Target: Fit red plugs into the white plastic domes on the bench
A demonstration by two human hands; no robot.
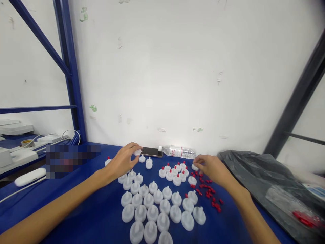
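My left hand [124, 161] pinches a white nozzle cap [137, 152] between thumb and fingers, above the far side of the table. My right hand [209, 166] has its fingertips closed together at the top of another white nozzle cap [195, 167]. Whatever is between those fingertips is hidden. Left of that hand stands a cluster of white caps with red tips [177, 179]. Many bare white nozzle caps [152, 212] stand spout up across the middle of the table. Small loose red tips [208, 195] lie scattered just below my right hand.
A dark phone [152, 152] and a clear plastic bottle [179, 151] lie along the wall. Grey plastic sheeting [243, 176] covers the right side, with a clear bag of red pieces [304, 218] on it. A white device [29, 177] with a cable lies at left, near a blue frame post [72, 74].
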